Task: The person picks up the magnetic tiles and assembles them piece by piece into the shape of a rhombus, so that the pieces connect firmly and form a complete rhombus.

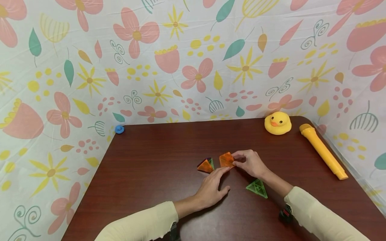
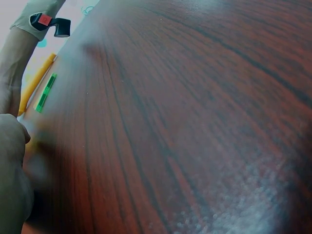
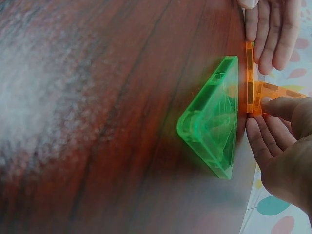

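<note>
Translucent orange magnetic tiles (image 1: 227, 160) meet at an angle just above the tabletop. With thumb and fingers my right hand (image 1: 249, 163) pinches them on their right side. My left hand (image 1: 210, 190) reaches in from the lower left, its fingers extended to the tiles' near edge and its thumb held apart. In the right wrist view, one orange tile (image 3: 249, 73) stands edge-on between the hands. A green triangular magnetic tile (image 3: 217, 119) lies near the right forearm. Left of the orange tiles sits a small cluster (image 1: 206, 165) of orange, green and dark pieces.
On the brown table (image 1: 144, 157), a yellow rubber duck (image 1: 277, 123) sits at the back right beside a yellow toy microphone (image 1: 324, 152). A small blue duck (image 1: 119, 129) is at the back left corner. Flower-printed cloth (image 1: 187, 67) hangs behind and along both sides.
</note>
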Demonstrator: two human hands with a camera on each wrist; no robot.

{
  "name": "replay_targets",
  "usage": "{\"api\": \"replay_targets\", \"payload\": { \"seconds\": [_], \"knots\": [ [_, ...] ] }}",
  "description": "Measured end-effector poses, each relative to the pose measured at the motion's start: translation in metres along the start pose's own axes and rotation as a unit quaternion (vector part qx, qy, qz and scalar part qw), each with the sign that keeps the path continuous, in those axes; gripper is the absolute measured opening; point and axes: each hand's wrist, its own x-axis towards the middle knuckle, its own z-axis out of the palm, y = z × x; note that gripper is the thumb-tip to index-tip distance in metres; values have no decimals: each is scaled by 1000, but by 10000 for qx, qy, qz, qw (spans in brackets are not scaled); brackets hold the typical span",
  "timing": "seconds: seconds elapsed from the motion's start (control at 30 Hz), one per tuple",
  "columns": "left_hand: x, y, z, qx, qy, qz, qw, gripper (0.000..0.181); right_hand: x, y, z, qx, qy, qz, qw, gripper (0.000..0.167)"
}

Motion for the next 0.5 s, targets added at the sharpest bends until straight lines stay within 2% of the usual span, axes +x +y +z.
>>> {"api": "replay_targets", "payload": {
  "seconds": [0.5],
  "knots": [
    [0, -1, 0, -20, -14, -2, 10000, 69, 2, -1, -3, 88, -218, 120, 9997, 24]
  ]
}}
